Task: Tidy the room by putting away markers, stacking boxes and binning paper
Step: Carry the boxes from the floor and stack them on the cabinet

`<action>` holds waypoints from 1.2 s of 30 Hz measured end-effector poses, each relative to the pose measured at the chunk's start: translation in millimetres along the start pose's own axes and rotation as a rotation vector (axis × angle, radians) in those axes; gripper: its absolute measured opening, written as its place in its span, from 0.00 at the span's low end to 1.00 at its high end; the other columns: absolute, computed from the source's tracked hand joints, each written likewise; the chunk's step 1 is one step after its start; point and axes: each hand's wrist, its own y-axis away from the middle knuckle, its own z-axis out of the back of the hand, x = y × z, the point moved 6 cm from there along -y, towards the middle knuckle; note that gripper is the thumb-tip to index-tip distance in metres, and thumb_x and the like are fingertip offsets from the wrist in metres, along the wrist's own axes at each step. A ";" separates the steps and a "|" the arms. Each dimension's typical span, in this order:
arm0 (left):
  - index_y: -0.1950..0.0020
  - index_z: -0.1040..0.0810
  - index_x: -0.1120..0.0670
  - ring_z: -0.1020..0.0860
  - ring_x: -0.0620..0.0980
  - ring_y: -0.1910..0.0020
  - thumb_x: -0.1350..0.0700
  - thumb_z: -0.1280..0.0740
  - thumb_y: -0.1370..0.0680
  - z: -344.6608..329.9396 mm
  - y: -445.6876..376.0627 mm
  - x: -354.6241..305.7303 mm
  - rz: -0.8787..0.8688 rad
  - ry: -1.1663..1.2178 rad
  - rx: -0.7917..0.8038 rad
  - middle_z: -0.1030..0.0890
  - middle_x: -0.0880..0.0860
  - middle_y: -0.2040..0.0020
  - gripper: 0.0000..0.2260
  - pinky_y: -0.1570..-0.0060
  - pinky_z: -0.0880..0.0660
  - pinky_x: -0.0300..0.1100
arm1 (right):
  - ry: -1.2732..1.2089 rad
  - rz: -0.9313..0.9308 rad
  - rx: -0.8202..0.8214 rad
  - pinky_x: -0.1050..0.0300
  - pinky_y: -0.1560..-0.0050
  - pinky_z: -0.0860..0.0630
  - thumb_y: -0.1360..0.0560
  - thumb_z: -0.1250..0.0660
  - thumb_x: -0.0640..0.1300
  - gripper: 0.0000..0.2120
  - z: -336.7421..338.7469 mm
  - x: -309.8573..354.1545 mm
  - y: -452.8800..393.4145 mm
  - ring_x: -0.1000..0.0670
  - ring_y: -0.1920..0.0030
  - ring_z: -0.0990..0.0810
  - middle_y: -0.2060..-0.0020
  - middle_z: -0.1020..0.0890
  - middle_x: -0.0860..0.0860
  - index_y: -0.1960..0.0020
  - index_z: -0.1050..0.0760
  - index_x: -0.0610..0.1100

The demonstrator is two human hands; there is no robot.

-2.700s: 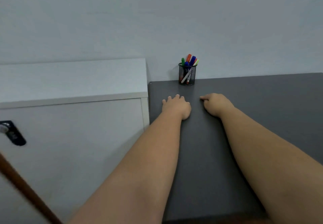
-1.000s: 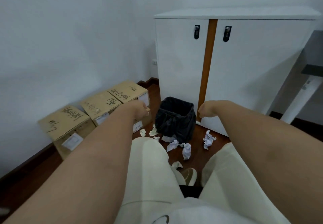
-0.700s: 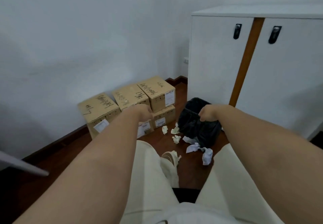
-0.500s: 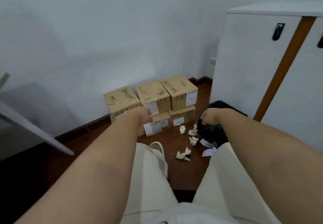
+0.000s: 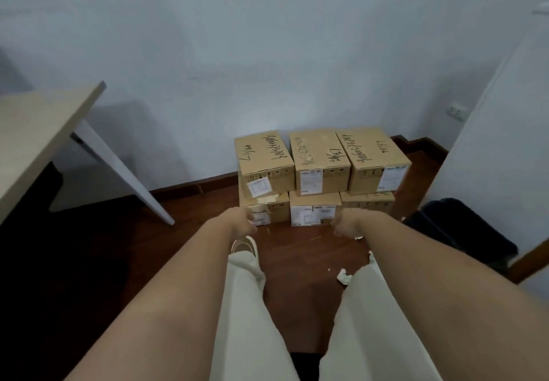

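Several brown cardboard boxes (image 5: 319, 157) stand against the white wall in two layers, with handwriting on their lids. My left hand (image 5: 242, 222) hangs in front of the lower left box, fingers curled shut and holding nothing. My right hand (image 5: 346, 226) is also a loose fist, level with the lower right box and apart from it. Crumpled paper (image 5: 344, 276) lies on the wooden floor beside my right leg. A black bin (image 5: 457, 229) stands at the right, next to the white cabinet. The markers are out of view.
A light wooden table (image 5: 35, 131) with a slanted white leg (image 5: 124, 178) juts in from the left. The white cabinet (image 5: 505, 148) fills the right side. My legs in cream trousers and one shoe (image 5: 245, 245) occupy the lower middle over dark wood floor.
My view has swung left from the desk and cabinet to face the boxes. The bin slid to the right edge and the table came into view. Both hands stay fisted.
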 end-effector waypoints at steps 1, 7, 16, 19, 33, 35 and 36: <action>0.30 0.26 0.51 0.26 0.54 0.35 0.50 0.34 0.23 -3.6 -3.1 4.7 0.010 0.036 0.005 0.25 0.53 0.32 0.21 0.38 0.28 0.45 | 0.006 -0.002 0.002 0.48 0.35 0.28 0.22 0.38 0.48 0.19 -3.7 4.0 -5.2 0.44 0.37 0.26 0.34 0.25 0.46 0.32 0.26 0.45; 0.30 0.27 0.50 0.25 0.52 0.36 0.53 0.34 0.21 -2.4 -41.6 41.6 0.074 0.357 -0.045 0.24 0.52 0.33 0.19 0.39 0.28 0.43 | -0.139 0.030 0.008 0.52 0.38 0.30 0.21 0.40 0.44 0.25 -3.6 37.7 -70.8 0.43 0.33 0.29 0.29 0.31 0.44 0.24 0.37 0.47; 0.30 0.26 0.52 0.25 0.50 0.36 0.54 0.33 0.21 5.0 -142.9 70.8 0.129 0.684 -0.153 0.23 0.51 0.33 0.19 0.39 0.29 0.41 | -0.659 0.070 -0.122 0.54 0.52 0.25 0.20 0.39 0.45 0.27 33.5 92.3 -178.1 0.45 0.46 0.24 0.28 0.32 0.44 0.22 0.41 0.47; 0.29 0.27 0.51 0.25 0.48 0.36 0.52 0.32 0.23 -0.8 -186.7 71.4 0.120 0.758 -0.137 0.23 0.50 0.32 0.22 0.34 0.30 0.43 | -0.647 0.071 -0.167 0.50 0.38 0.27 0.21 0.38 0.46 0.28 41.2 93.5 -216.0 0.43 0.34 0.28 0.25 0.36 0.46 0.23 0.41 0.46; 0.26 0.33 0.56 0.27 0.55 0.32 0.57 0.36 0.19 -19.3 -322.1 78.0 0.381 1.756 -0.240 0.26 0.57 0.30 0.21 0.29 0.33 0.50 | -0.713 0.066 -0.151 0.47 0.29 0.34 0.23 0.33 0.48 0.33 62.9 108.0 -345.6 0.44 0.27 0.36 0.24 0.37 0.47 0.22 0.43 0.47; 0.26 0.34 0.57 0.28 0.56 0.31 0.57 0.36 0.19 -21.0 -339.2 75.2 0.382 1.773 -0.245 0.28 0.58 0.29 0.21 0.29 0.33 0.49 | -0.727 0.048 -0.163 0.46 0.28 0.35 0.24 0.32 0.47 0.34 67.2 108.4 -360.7 0.43 0.26 0.36 0.24 0.37 0.47 0.23 0.42 0.47; 0.26 0.34 0.58 0.28 0.56 0.31 0.58 0.36 0.19 -22.3 -349.1 75.1 0.382 1.759 -0.242 0.28 0.58 0.29 0.21 0.30 0.32 0.48 | -0.713 0.037 -0.175 0.45 0.28 0.36 0.25 0.32 0.47 0.34 69.8 108.2 -370.2 0.43 0.26 0.37 0.25 0.37 0.47 0.23 0.42 0.47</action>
